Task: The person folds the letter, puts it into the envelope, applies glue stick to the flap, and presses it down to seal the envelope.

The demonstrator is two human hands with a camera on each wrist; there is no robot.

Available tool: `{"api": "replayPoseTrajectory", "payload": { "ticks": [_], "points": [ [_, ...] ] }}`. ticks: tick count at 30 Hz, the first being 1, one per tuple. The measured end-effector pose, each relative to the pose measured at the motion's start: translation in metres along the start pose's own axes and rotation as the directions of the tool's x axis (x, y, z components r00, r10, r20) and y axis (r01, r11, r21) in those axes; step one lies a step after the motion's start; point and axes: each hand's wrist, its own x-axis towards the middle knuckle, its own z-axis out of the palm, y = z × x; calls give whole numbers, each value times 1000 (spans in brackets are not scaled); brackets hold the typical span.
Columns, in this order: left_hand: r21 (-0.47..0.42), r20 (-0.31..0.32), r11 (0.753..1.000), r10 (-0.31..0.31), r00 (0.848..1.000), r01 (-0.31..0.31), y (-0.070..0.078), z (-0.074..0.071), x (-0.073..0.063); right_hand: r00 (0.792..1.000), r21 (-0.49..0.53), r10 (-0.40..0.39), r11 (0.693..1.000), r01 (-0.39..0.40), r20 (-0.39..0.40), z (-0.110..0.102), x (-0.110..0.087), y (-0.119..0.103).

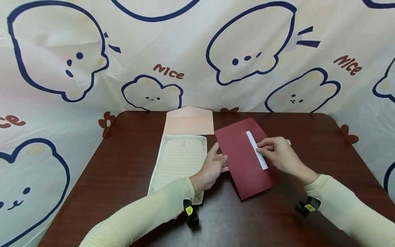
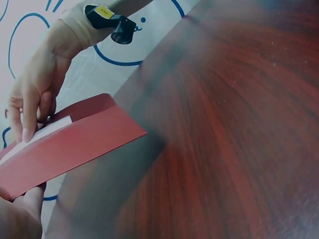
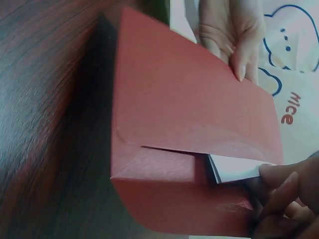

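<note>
Head view: left hand (image 1: 213, 165) grips red envelope (image 1: 236, 152) by edge; right hand (image 1: 280, 155) pinches white paper (image 1: 255, 147) protruding from opening.

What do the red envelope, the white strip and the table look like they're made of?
Red envelope: probably thick paper or thin card, smooth with a faint sheen; its edges and fold are crisp.
White strip: likely paper or card, matte, with a thin, straight edge.
Table: wood or wood-look laminate, semi-gloss; streaky grain and soft reflections show.
</note>
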Motion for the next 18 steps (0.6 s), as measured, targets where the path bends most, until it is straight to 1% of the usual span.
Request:
{"api": "replayPoseTrajectory", "payload": {
  "ticks": [3, 5, 8, 11, 14, 18],
  "points": [
    [-18, -20, 1000, 5, 1000, -5, 0, 2, -1, 1000, -63, -9, 998, 8, -4, 1, -2, -4],
    [-28, -21, 1000, 13, 1000, -13, 0, 3, -2, 999, -124, -23, 992, 19, -25, 2, -4, -6],
    [-22, -22, 999, 24, 999, -25, 0, 4, -1, 998, -202, -42, 979, 31, -53, 4, -6, -9],
    [-7, -22, 1000, 17, 1000, -18, 0, 4, 0, 997, -245, -50, 969, 33, -65, 6, -7, -9],
    [3, 11, 1000, 11, 1000, -11, 1, 2, 0, 997, -254, -49, 967, 31, -63, 6, -6, -8],
    [1, 90, 1000, 10, 996, -10, 2, -1, 0, 997, -245, -46, 969, 30, -62, 5, -5, -7]
  ]
}}
